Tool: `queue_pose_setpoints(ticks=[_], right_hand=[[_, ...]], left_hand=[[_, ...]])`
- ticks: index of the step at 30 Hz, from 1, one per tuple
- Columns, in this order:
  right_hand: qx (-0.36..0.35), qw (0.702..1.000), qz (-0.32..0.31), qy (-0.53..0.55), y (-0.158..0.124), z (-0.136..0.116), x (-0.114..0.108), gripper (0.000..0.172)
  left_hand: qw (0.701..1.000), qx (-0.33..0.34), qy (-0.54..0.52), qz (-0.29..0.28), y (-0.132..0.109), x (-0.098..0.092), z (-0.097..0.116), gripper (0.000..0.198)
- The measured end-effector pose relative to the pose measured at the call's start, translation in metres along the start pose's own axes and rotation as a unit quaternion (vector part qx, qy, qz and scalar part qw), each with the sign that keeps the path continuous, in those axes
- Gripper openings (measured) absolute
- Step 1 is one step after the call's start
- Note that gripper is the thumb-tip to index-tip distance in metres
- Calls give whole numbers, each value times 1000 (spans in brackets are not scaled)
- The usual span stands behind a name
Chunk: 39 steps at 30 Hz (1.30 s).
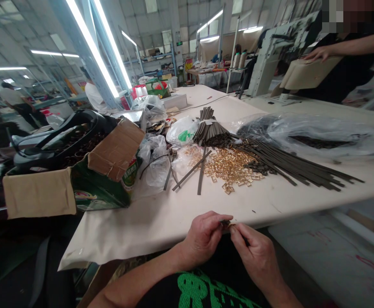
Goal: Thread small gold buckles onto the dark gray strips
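Left hand (203, 237), right hand (258, 256) both pinch dark strap piece (226, 223) at fingertips, just off table edge (161, 222). Strap axis seems to run down-right into right palm. Gold buckles (230, 169) straight ahead, well apart.

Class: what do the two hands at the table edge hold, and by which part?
The left hand and the right hand together pinch a thin dark strip by its end, between the fingertips.
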State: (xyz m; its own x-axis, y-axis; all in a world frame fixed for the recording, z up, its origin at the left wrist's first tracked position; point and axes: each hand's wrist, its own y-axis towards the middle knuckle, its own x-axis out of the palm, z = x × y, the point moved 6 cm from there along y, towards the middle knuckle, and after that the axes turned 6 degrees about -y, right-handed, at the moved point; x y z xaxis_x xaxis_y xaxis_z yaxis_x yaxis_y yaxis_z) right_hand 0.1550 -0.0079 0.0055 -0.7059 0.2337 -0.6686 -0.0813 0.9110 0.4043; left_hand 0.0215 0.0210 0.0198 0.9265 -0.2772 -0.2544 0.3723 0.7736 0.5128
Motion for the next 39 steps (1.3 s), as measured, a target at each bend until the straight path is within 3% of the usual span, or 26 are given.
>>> queue_pose_setpoints(ticks=[2,4,7,13,16,22,29,35,39], right_hand=[[2,1000,-1,6,-1,1,0,32],[3,1000,-6,9,-2,2,0,32],[0,1000,-14,13,-1,2,0,32],[-26,999,-26,16,2,-3,-3,32],[-33,998,-40,21,2,-4,-3,33],[-34,993,-100,58,2,2,-2,30],[-58,988,-128,66,9,0,-9,33],[-53,983,-163,67,13,-2,-11,36],[-52,982,-171,54,13,-1,-10,36]], left_hand=[[999,-27,-43,-13,-1,1,-1,32],[986,-109,-127,-10,-2,2,-9,31],[944,-222,-245,-8,-4,6,-20,30],[876,-336,-336,-82,-2,8,-22,41],[870,-348,-337,-90,-1,4,-20,41],[860,-356,-362,-50,0,0,-18,35],[875,-350,-329,-52,1,-1,-15,34],[836,-391,-385,-14,-1,5,-18,32],[837,-392,-382,-9,1,4,-17,32]])
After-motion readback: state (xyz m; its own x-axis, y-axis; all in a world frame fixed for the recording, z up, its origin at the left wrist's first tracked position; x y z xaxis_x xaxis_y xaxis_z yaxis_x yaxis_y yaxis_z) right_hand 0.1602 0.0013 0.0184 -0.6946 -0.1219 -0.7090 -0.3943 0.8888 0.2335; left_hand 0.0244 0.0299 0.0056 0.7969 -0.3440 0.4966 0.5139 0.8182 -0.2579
